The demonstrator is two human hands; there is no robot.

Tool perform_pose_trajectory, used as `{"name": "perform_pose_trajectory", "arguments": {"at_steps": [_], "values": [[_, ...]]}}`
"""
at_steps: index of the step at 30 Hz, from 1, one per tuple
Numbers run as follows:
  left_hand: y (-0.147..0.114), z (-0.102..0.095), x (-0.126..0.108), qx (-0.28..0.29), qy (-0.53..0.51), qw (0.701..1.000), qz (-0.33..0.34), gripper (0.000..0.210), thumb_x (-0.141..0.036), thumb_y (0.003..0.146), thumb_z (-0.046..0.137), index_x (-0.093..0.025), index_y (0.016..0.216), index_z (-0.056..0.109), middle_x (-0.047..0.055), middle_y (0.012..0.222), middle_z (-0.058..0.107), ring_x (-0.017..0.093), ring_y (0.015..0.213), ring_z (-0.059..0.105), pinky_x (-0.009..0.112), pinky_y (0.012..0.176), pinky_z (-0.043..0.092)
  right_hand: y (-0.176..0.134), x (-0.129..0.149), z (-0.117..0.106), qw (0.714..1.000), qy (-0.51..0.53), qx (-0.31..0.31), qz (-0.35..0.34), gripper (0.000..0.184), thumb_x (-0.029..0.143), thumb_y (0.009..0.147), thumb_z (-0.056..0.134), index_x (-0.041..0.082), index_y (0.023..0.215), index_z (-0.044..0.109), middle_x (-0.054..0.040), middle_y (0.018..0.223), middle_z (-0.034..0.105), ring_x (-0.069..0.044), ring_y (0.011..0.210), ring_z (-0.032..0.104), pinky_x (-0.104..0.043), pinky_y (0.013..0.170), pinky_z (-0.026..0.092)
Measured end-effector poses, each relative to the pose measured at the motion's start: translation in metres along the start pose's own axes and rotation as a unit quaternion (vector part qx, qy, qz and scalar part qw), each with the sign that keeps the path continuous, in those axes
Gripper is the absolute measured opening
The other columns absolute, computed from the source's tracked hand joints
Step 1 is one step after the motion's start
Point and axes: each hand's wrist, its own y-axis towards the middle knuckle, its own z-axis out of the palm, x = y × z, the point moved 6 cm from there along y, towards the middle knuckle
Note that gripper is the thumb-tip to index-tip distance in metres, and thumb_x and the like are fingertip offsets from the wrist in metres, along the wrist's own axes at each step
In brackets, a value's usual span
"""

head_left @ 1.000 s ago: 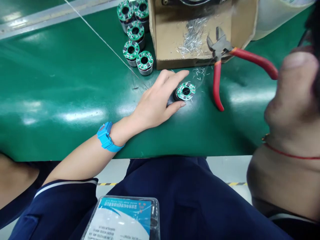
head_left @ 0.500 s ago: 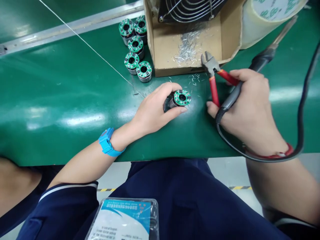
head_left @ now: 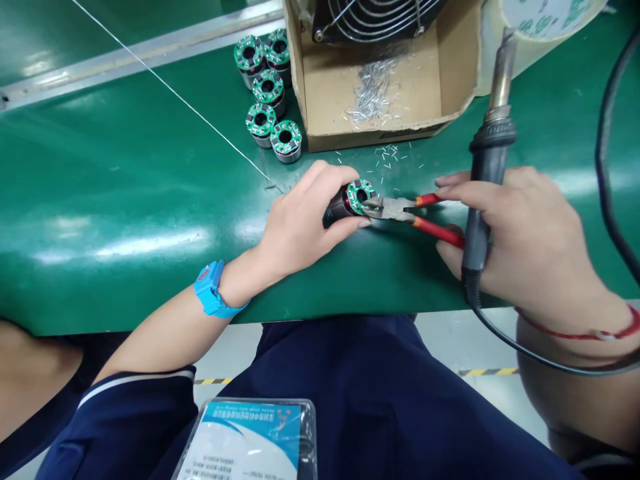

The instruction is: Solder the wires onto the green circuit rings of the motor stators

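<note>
Between the thumb and fingers of my left hand (head_left: 305,217) is a motor stator (head_left: 340,208), tilted, with a ring-shaped green circuit board (head_left: 361,193) on the end facing right. My right hand (head_left: 535,230) grips red-handled diagonal cutters (head_left: 395,209). Their jaws are at the lower right edge of the board; whether they close on a lead is too small to tell. The same right hand also holds a soldering iron (head_left: 481,213), its tip pointing up and away, its cable trailing down past my wrist.
Several similar stators (head_left: 269,87) stand left of a cardboard box (head_left: 330,141). Cut wire bits (head_left: 375,93) lie in the box under a black fan (head_left: 380,17), with more on the green table (head_left: 150,193). Behind the iron is a tape roll (head_left: 543,40). Solder wire (head_left: 175,100) stretches across the left.
My right hand has turned the cutters leftward, bringing their jaws to the board. The soldering iron has swung more upright. My left hand keeps hold of the stator, tilting it slightly.
</note>
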Motion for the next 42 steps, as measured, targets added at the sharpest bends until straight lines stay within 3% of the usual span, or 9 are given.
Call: {"name": "perform_pose_trajectory", "arguments": {"at_steps": [5,11,15,18,22,25,29,35,42], "values": [[-0.001,0.0,0.001,-0.017,0.046,0.999,0.022,0.034,-0.036,0.094,0.068,-0.022,0.122,0.057,0.005,0.116,0.068,0.022,0.108,0.066,0.032,0.081,0.056,0.005,0.013,-0.007,0.996,-0.059,-0.055,-0.029,0.033,0.043,0.097,0.054,0.015,0.114,0.061,-0.0045,0.075,0.056,-0.019,0.071,0.05,-0.032,0.061,0.041],[0.004,-0.032,0.009,-0.107,0.029,0.994,0.008,0.037,-0.049,0.096,0.065,-0.023,0.121,0.058,0.007,0.116,0.068,0.023,0.112,0.066,0.035,0.086,0.056,0.021,0.001,-0.004,0.983,-0.067,-0.121,0.121,0.033,0.035,0.092,0.059,0.015,0.117,0.062,-0.0074,0.086,0.069,-0.021,0.078,0.062,-0.032,0.064,0.042],[0.022,-0.086,0.06,-0.243,-0.007,0.969,-0.036,0.047,-0.061,0.089,0.069,-0.025,0.118,0.06,0.006,0.111,0.066,0.021,0.099,0.066,0.035,0.082,0.055,0.033,-0.026,0.014,0.962,-0.059,-0.037,0.265,0.052,0.044,0.083,0.066,0.013,0.124,0.062,-0.0161,0.1,0.07,-0.03,0.088,0.064,-0.04,0.073,0.047],[0.051,-0.117,0.112,-0.303,-0.034,0.951,-0.057,0.036,-0.053,0.087,0.074,-0.023,0.104,0.063,0.001,0.096,0.068,0.016,0.087,0.065,0.032,0.078,0.054,0.039,-0.03,0.02,0.969,-0.01,-0.044,0.243,0.057,0.052,0.082,0.065,0.014,0.124,0.061,-0.0182,0.113,0.069,-0.037,0.104,0.063,-0.051,0.086,0.049],[0.102,-0.126,0.163,-0.253,0.036,0.948,-0.189,0.026,-0.029,0.089,0.072,-0.018,0.111,0.064,0.006,0.113,0.073,0.019,0.105,0.067,0.033,0.097,0.054,0.037,-0.034,0.015,0.969,0.037,-0.133,0.206,0.05,0.052,0.089,0.06,0.016,0.124,0.061,-0.0174,0.114,0.07,-0.035,0.105,0.064,-0.051,0.09,0.05],[0.137,-0.119,0.175,-0.201,0.095,0.94,-0.258,0.038,-0.025,0.09,0.069,-0.013,0.126,0.063,0.012,0.127,0.071,0.023,0.119,0.064,0.034,0.107,0.049,0.032,-0.04,0.013,0.961,0.067,-0.193,0.187,0.032,0.042,0.094,0.055,0.021,0.116,0.065,-0.009,0.089,0.071,-0.026,0.078,0.063,-0.043,0.075,0.051],[0.167,-0.108,0.18,-0.172,0.117,0.934,-0.289,0.042,-0.025,0.091,0.068,-0.008,0.13,0.064,0.016,0.129,0.071,0.027,0.122,0.065,0.035,0.108,0.048,0.024,-0.052,0.017,0.948,0.132,-0.21,0.199,0.028,0.035,0.095,0.054,0.027,0.118,0.067,-0.0051,0.092,0.073,-0.024,0.077,0.069,-0.04,0.074,0.055],[0.153,-0.142,0.202,-0.228,0.159,0.899,-0.34,0.069,-0.035,0.095,0.062,-0.009,0.154,0.037,0.024,0.156,0.046,0.032,0.139,0.054,0.041,0.113,0.045,0.017,-0.065,0.03,0.924,0.176,-0.192,0.279,0.054,0.05,0.097,0.047,0.019,0.139,0.058,-0.0111,0.104,0.075,-0.029,0.096,0.073,-0.043,0.083,0.058],[0.119,-0.171,0.202,-0.171,0.189,0.896,-0.364,0.044,-0.021,0.091,0.062,-0.011,0.133,0.057,0.019,0.136,0.064,0.028,0.126,0.061,0.038,0.109,0.047,0.02,-0.061,0.025,0.931,0.178,-0.201,0.247,0.05,0.049,0.097,0.049,0.022,0.139,0.058,-0.0122,0.112,0.07,-0.027,0.101,0.069,-0.043,0.087,0.057]]}}
